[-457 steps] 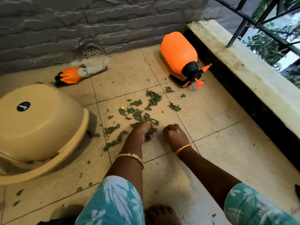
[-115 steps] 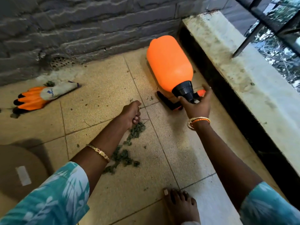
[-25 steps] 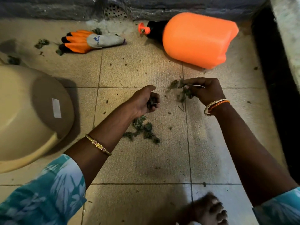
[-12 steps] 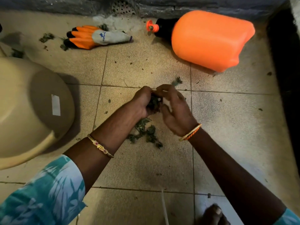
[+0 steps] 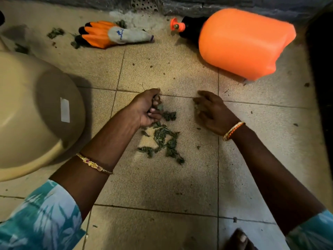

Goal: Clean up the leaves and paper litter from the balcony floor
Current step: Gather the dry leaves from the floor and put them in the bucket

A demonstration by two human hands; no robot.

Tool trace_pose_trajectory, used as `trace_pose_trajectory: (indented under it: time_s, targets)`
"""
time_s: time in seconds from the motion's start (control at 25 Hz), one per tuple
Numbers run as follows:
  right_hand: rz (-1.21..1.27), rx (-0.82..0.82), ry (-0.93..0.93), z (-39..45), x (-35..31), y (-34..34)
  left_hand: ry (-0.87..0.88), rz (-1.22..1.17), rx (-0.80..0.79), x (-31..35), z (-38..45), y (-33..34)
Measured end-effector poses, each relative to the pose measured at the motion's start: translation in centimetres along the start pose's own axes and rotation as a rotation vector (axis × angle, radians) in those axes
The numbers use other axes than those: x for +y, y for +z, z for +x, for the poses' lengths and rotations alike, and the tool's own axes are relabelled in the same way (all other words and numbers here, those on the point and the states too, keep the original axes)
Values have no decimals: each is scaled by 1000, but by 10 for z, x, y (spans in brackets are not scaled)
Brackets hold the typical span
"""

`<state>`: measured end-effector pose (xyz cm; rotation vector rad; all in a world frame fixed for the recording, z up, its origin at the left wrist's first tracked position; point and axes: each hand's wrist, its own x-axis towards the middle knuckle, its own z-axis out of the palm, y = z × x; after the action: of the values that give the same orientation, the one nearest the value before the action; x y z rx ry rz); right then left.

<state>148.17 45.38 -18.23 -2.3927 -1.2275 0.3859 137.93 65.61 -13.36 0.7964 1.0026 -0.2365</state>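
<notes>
Two hands work low over the floor [image 5: 162, 186]: the left hand [image 5: 146, 110] grips a clump of leaves, the right hand [image 5: 211, 112] hovers with fingers loosely spread. One small pile of leaves [image 5: 163, 141] lies between them, beside one orange sprayer [image 5: 241, 42], one glove [image 5: 111, 34] and one upturned basin [image 5: 32, 109].

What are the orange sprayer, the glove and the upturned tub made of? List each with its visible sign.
Orange sprayer: likely moulded plastic, smooth with a soft sheen.
Glove: grey knitted fabric at the cuff; the orange fingers look rubber-coated, matte.
Upturned tub: probably plastic, beige, smooth, with a faint gloss along its rim.
</notes>
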Motion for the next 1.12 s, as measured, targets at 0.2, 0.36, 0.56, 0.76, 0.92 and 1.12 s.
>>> trace_pose_trajectory:
  time_s: [0.2,0.36,0.56,0.76,0.92,1.12]
  targets:
    - [-50,148,21,-58,-2,15,10,-34,-6,-9,-6,-4]
    - [-27,219,137,-79,-13,34,20,-16,-60,-27,-14,-2]
    - [-107,320,54,-79,-20,21,42,-29,-117,-52,-30,-10]
    - [629,418,435,-61,-61,-8,17,48,-127,-80,-58,-4]
    - [461,373,147,-77,-119,12,32,265,-90,-89,-68,2]
    - [455,190,58,-90,-139,17,93,345,-70,-109,-62,-2]
